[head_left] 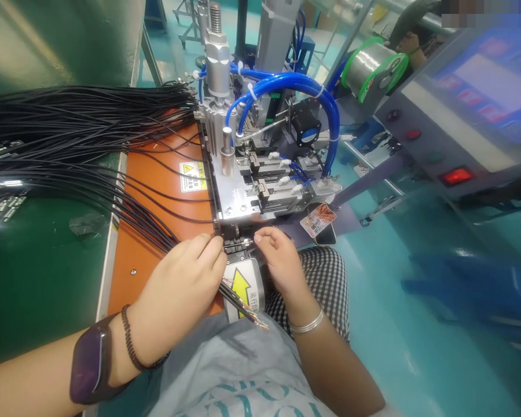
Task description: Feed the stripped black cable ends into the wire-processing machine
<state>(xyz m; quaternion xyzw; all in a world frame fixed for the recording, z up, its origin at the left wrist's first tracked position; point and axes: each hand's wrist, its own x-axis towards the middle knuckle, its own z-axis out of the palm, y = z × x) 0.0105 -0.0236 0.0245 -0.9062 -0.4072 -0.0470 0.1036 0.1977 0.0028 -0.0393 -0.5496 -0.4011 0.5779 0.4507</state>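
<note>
My left hand point(189, 284) is closed around a bunch of black cables point(156, 229), whose stripped ends with thin coloured wires point(254, 315) stick out below it. The fingertips of that hand also meet a single cable at the front of the metal machine point(243, 200). My right hand point(280, 260) pinches the fine wire ends point(248, 242) of that single cable, at a small fixture on the machine's near edge. A label with a yellow arrow point(241, 286) lies just below the fixture. Several more cables run across the orange plate point(156, 156) into the machine.
A large heap of black cables point(69, 116) lies on the left over a green table point(39, 260). Blue air hoses point(334, 110) arch over the machine. To the right are a control box point(451, 133) with a screen, a wire spool point(373, 69) and a card point(319, 221). Another person's hand point(410, 46) shows behind.
</note>
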